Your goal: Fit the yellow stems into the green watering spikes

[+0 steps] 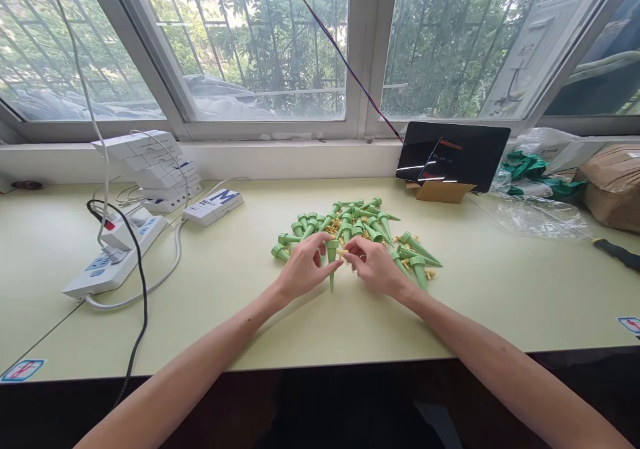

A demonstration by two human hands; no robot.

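Observation:
A green plastic plant-watering spike points tip-down in my left hand, pinched between thumb and fingers. Close on its right, my right hand pinches a small yellowish valve piece against the side of the spike near its cap. Whether the piece is seated in the spike I cannot tell. Just beyond both hands lies a loose pile of green spikes, mixed with more small yellow pieces. Several spikes lie to the right of my right hand, one of them a separate spike beside its wrist.
On the left stand a white power strip with cables, stacked white boxes and a single box. A tablet leans on a cardboard stand at the back. Plastic wrapping, a brown package and a dark-handled tool lie right.

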